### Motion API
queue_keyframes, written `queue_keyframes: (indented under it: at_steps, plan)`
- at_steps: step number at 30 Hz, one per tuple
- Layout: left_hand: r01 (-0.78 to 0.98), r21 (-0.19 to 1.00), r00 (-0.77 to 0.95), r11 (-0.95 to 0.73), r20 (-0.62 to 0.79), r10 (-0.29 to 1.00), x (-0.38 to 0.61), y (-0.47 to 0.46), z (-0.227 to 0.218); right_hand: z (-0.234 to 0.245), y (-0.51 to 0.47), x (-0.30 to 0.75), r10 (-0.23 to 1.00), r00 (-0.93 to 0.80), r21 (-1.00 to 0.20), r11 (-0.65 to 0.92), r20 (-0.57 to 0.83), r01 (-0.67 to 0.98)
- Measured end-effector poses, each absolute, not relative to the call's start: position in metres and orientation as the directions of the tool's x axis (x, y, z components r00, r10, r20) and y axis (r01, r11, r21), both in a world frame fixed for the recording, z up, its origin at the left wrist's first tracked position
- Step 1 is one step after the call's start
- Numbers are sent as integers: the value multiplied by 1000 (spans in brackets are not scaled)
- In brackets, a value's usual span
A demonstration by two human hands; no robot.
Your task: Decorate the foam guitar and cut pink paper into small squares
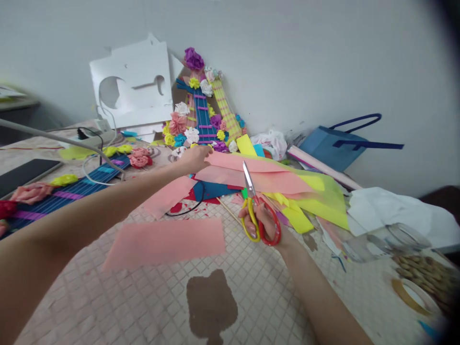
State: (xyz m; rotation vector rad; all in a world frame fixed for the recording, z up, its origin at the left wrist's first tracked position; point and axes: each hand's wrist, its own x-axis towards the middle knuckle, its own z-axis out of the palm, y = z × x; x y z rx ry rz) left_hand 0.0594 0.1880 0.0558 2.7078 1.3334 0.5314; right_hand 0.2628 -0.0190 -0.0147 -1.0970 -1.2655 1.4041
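My right hand (264, 221) grips red-and-yellow scissors (256, 211), blades pointing up and away at the edge of a long pink crepe paper sheet (251, 177). My left hand (196, 157) reaches far forward and pinches the far left end of that pink sheet. Under it lie yellow-green paper sheets (323, 196). Two cut pink paper strips lie on the table: a large one (165, 242) near me and a smaller one (168, 195) beneath my left forearm.
Paper-flower craft pieces (201, 115) lean against the wall beside a white cut-out card (132, 86). A blue woven panel with flowers (64, 191) lies left. A blue bag (334, 143), white paper (388, 208), a glass jar (381, 239) and tape roll (413, 294) sit right.
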Motion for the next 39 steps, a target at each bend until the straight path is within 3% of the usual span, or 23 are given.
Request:
queue_keyframes:
  at_steps: [4, 6, 8, 12, 16, 22, 29, 39]
  plan:
    - [574, 481, 745, -663, 30, 666, 26, 112, 46, -14, -17, 258, 984, -179, -994, -39, -19, -105]
    - [578, 528, 743, -622, -26, 669, 18, 76, 35, -12, -18, 254, 979, -200, -993, -56, -33, -107]
    - [608, 485, 735, -628, -44, 677, 19, 50, 22, -13, -19, 250, 976, -209, -991, -85, -62, -102]
    - [606, 401, 728, -686, 67, 682, 32, 37, 2, -19, -19, 245, 974, -213, -988, -107, -81, -114]
    - [574, 410, 745, -709, 99, 660, 47, 47, -8, -22, -18, 246, 975, -202, -986, -117, -91, -118]
    - [467, 533, 779, -705, 130, 614, 56, 55, -17, -17, -19, 244, 991, -120, -989, -81, -67, -122]
    - [404, 708, 782, -580, 62, 620, 46, 54, 0, -7, -25, 232, 996, 77, -995, -60, -54, 75]
    - [293, 852, 760, -434, 67, 647, 35, 63, 9, -13, -37, 201, 998, 19, -967, -66, -63, 246]
